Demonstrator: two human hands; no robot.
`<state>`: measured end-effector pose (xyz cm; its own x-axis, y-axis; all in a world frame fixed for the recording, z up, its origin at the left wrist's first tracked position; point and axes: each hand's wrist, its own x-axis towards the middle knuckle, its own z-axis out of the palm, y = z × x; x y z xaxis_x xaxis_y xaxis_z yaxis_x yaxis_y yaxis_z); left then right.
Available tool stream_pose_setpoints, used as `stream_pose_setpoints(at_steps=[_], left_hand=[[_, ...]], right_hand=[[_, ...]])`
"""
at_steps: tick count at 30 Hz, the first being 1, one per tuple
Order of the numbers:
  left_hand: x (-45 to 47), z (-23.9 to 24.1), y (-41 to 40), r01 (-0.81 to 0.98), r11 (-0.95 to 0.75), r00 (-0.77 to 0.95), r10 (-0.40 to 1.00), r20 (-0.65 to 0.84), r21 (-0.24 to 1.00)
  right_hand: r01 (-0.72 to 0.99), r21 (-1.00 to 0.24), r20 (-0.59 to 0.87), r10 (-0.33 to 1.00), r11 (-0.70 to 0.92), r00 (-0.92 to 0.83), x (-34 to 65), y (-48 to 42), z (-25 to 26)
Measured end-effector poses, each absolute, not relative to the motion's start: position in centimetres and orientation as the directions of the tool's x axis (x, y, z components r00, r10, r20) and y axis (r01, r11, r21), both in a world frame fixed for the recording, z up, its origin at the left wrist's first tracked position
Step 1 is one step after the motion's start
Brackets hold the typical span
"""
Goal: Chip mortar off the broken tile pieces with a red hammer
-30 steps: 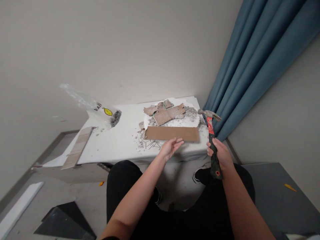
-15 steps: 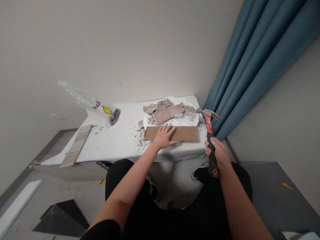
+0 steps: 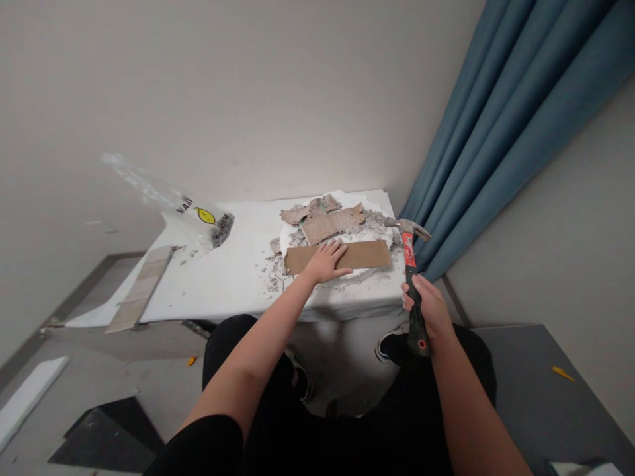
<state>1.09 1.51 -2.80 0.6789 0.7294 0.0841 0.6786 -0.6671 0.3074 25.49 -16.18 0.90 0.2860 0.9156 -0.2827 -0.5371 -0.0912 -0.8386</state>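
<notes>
Both hands are busy at the near edge of the low white table (image 3: 238,277). A second ago the left hand (image 3: 326,262) hung open in the air just short of the brown tile (image 3: 364,254); half a second ago it had come down on the tile, and now it lies flat with fingers spread on the tile's left half, pressing it to the surface, gripping nothing. That change suggests the tile is now steadied and pinned where it lies, at 12 o'clock from the person's knees. The right hand (image 3: 427,305) is wrapped tight round the dark grip of the hammer (image 3: 409,264), as it was in both earlier pictures. The shaft stands nearly upright, and the steel head sits at 3 o'clock of the tile, just beside its right end, slightly lower and closer than a second ago. Broken tile pieces (image 3: 322,218) and grey rubble lie just beyond the tile at its 12 o'clock. A clear plastic bag (image 3: 191,211) lies well apart at 9 o'clock.
</notes>
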Motion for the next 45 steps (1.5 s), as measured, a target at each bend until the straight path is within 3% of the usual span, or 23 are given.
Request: stream_pose_setpoints(at_steps=[8, 12, 15, 17, 19, 20, 23, 27, 32, 34, 38, 42, 45], left_hand=[[1.4, -3.6, -0.2, 0.706, -0.689, 0.685, 0.723, 0.088, 0.163], [1.6, -3.0, -0.3, 0.755, -0.638, 0.622, 0.770, 0.143, 0.150], [-0.8, -2.2, -0.5, 0.883, -0.419, 0.355, 0.891, 0.283, 0.211], [-3.7, -1.9, -0.8, 0.942, -0.118, -0.002, 0.934, 0.358, 0.314], [-6.8, -1.9, -1.0, 0.896, 0.172, -0.305, 0.908, 0.286, 0.409], [-8.1, -2.0, -1.1, 0.870, 0.233, -0.338, 0.924, 0.181, 0.434], [-10.3, -2.6, -1.2, 0.823, 0.278, -0.285, 0.956, -0.063, 0.496], [-9.3, -3.2, -1.0, 0.794, 0.213, -0.269, 0.963, 0.015, 0.570], [-6.9, -3.5, -1.1, 0.655, 0.224, -0.235, 0.968, -0.087, 0.721], [-6.3, -3.4, -1.5, 0.705, 0.184, -0.237, 0.971, -0.016, 0.685], [-5.8, -3.3, -2.8, 0.866, 0.016, -0.142, 0.966, 0.214, 0.499], [-4.9, -3.1, -4.1, 0.925, -0.044, -0.077, 0.951, 0.300, 0.377], [-4.1, -2.9, -4.7, 0.953, -0.192, 0.100, 0.930, 0.354, 0.235]], right_hand=[[-0.534, -0.838, -0.294, 0.918, -0.113, 0.266, 25.2, -16.0, 0.9], [-0.525, -0.843, -0.302, 0.912, -0.118, 0.278, 25.1, -16.0, 0.9], [-0.523, -0.843, -0.305, 0.913, -0.126, 0.271, 25.1, -16.2, 0.8], [-0.525, -0.842, -0.308, 0.910, -0.125, 0.277, 25.2, -16.3, 0.8], [-0.524, -0.843, -0.309, 0.906, -0.121, 0.288, 25.2, -16.2, 0.7], [-0.522, -0.844, -0.307, 0.907, -0.120, 0.288, 25.2, -16.2, 0.7], [-0.509, -0.853, -0.291, 0.913, -0.114, 0.284, 25.1, -16.0, 0.5], [-0.493, -0.863, -0.276, 0.919, -0.109, 0.281, 24.8, -16.0, 0.5], [-0.488, -0.864, -0.293, 0.914, -0.127, 0.282, 24.6, -16.3, 0.6], [-0.484, -0.866, -0.297, 0.909, -0.127, 0.292, 24.6, -16.3, 0.6], [-0.487, -0.865, -0.293, 0.908, -0.119, 0.298, 24.6, -16.4, 0.6], [-0.488, -0.865, -0.289, 0.909, -0.114, 0.300, 24.6, -16.4, 0.6], [-0.482, -0.868, -0.287, 0.911, -0.118, 0.295, 24.7, -16.4, 0.5]])
